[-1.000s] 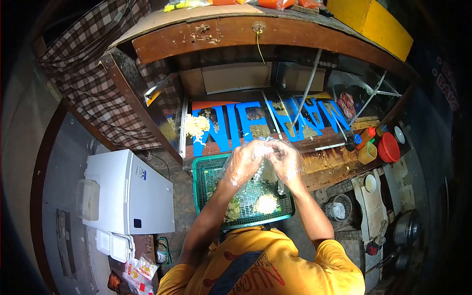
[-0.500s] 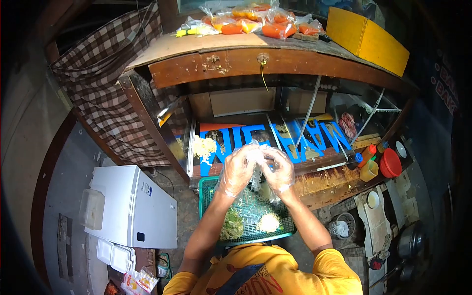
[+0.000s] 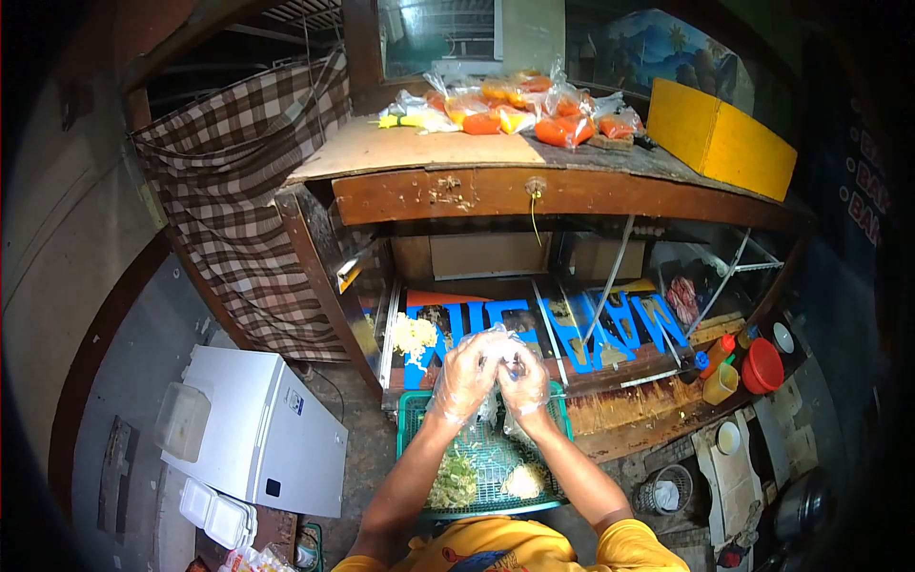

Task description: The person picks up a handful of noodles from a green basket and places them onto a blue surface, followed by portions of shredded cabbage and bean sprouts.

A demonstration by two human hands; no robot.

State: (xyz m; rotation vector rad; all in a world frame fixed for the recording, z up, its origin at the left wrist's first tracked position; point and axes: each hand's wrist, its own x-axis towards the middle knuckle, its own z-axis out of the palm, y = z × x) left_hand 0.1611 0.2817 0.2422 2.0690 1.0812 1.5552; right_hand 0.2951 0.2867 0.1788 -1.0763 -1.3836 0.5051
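My left hand [image 3: 464,377] and my right hand [image 3: 522,379], both in clear plastic gloves, are raised close together over the far side of a green plastic basket [image 3: 407,434]. Their curled fingers meet around something pale and shiny, mostly hidden, that I cannot make out. Crinkled clear plastic [image 3: 489,410] shows just below the hands. Inside the basket lie chopped greens [image 3: 454,481] on the left and a pale yellow shredded heap [image 3: 524,481] on the right. Beyond my left hand, a clump of yellowish noodle-like strands [image 3: 415,338] sits behind the cart's glass.
A wooden cart [image 3: 438,195] stands ahead, with bags of orange sauce [image 3: 567,129] and a yellow box [image 3: 724,138] on top. Left is a white chest freezer [image 3: 257,429] beside foam boxes [image 3: 224,510]. Sauce bottles [image 3: 721,348] and a red bowl [image 3: 762,367] stand right.
The view has tilted upward, so the cart and basket appear lower. Both hands remain together above the basket, drawn a little closer to each other.
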